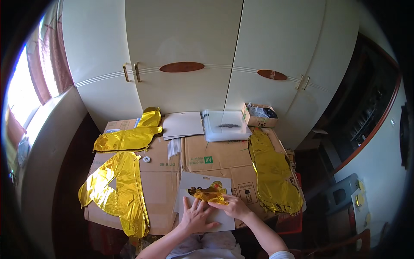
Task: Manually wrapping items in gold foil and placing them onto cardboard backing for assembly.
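Observation:
In front of me, a grey-white card [222, 220] with a hang hole lies on flattened cardboard. On it rests a small, crumpled, folded gold foil balloon [206, 194], with a coloured printed patch on the card just beyond it. My left hand [195, 216] is spread flat on the card, its fingertips at the foil's near edge. From the right, my right hand [235, 207] has its thumb and fingers closed on the foil's right end. The fingers partly cover that end.
Flat gold foil balloons lie at the left [132, 185], far left [123, 139] and right [276, 172]. Farther back are a stack of grey cards [183, 123], clear plastic bags [226, 129], white straws [174, 148], a small tape roll [146, 159] and an open carton [261, 121]. Cabinets [185, 39] stand behind.

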Motion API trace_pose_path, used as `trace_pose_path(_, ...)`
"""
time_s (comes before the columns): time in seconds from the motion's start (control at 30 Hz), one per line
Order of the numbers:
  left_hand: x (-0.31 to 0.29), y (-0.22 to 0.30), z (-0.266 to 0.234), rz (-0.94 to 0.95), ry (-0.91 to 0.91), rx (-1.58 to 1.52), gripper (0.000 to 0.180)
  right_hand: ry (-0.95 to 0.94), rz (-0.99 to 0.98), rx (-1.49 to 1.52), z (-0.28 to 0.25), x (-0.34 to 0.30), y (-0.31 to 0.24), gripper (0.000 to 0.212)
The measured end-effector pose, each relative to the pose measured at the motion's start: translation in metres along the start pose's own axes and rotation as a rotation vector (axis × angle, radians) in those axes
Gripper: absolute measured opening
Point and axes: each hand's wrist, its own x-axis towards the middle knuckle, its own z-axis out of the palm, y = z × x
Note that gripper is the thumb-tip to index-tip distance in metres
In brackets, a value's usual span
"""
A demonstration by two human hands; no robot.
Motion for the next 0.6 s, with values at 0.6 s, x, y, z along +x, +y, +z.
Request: trace_pose_path(0.6,-0.019,-0.026,-0.004,-0.219,0.277,-0.232,0.014,-0.014,-0.075,-0.045,0.008,-0.014,0.005,0.016)
